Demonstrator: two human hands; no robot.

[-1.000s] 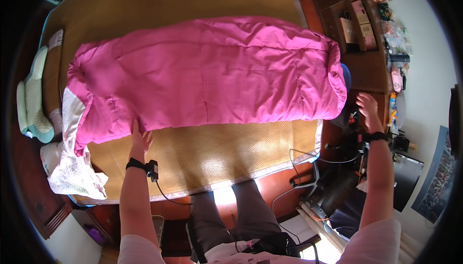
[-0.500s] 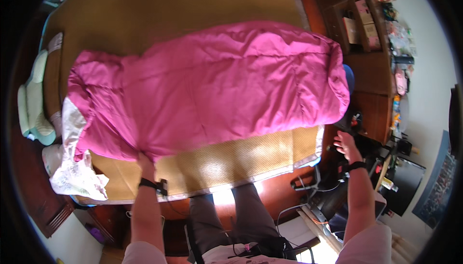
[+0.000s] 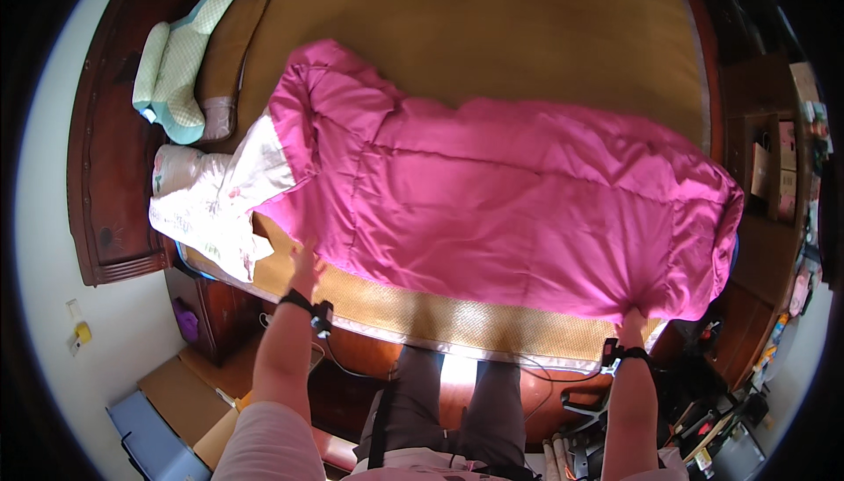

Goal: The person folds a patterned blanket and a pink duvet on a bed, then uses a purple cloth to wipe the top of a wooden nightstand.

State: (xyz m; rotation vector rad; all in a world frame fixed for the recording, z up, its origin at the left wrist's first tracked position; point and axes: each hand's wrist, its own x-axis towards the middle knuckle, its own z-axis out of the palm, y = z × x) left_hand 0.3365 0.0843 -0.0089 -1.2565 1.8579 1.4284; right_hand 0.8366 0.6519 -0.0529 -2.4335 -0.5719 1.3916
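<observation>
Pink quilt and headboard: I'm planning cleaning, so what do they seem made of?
The pink quilt looks like padded fabric, smooth and faintly shiny, with soft puckers along its seams. The headboard is probably wood, varnished, going by its dark reddish-brown sheen.

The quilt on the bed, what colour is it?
The quilt is bright pink, seen best in the head view.

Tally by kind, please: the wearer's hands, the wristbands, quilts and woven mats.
Hands: 2 (left hand, right hand)
Wristbands: 2 (left wristband, right wristband)
Quilt: 1
Woven mat: 1
Total: 6
</observation>
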